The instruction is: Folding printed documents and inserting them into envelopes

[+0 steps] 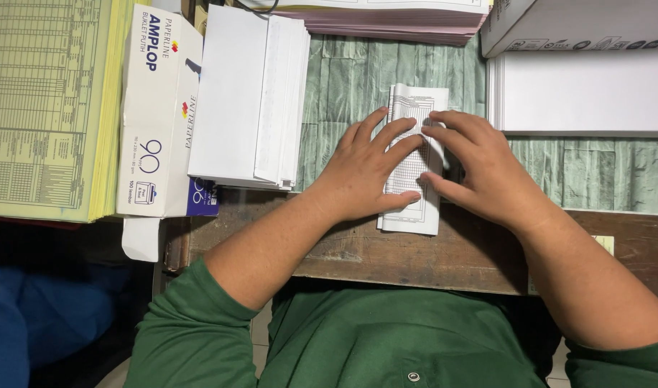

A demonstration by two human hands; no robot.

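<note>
A folded sheet of white printed paper with a grid (416, 108) lies upright on the table, its lower end over the wooden front edge. My left hand (365, 169) presses flat on its left side, fingers spread across the fold. From the right, my right hand (480, 165) rests its fingers and thumb on the same sheet. Both hands touch the paper and hold it down; its middle is hidden under the fingers.
A stack of white envelopes (246, 93) sits left of the hands, beside a white envelope box (156, 115) and a thick pile of yellow printed forms (45, 108). White paper stacks (580, 90) lie at right, a pinkish pile (394, 18) at the back. Green patterned cover (350, 79) on the wooden table (415, 259).
</note>
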